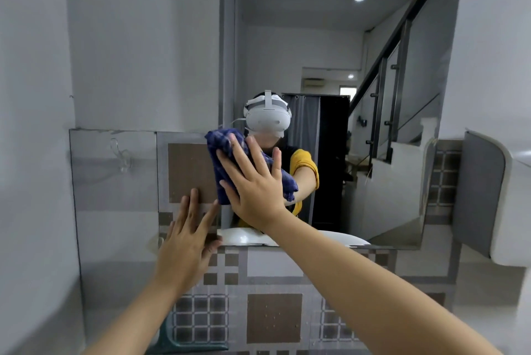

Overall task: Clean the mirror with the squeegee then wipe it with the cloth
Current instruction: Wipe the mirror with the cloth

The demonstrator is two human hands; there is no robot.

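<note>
A large wall mirror (359,153) fills the middle of the view and reflects a person wearing a white headset. My right hand (253,185) presses a dark blue checked cloth (221,147) flat against the glass near the mirror's lower left, fingers straight and spread. My left hand (186,239) lies flat with straight fingers on the tiled wall (186,170) just left of the mirror's bottom corner. A teal object (178,340), possibly the squeegee, shows at the bottom edge, partly hidden by my left forearm.
Patterned brown and grey tiles (273,317) cover the wall below the mirror. A clear hook (120,153) hangs on the left wall panel. A white fixture (505,205) juts out at the right. The mirror reflects a staircase and a white basin rim.
</note>
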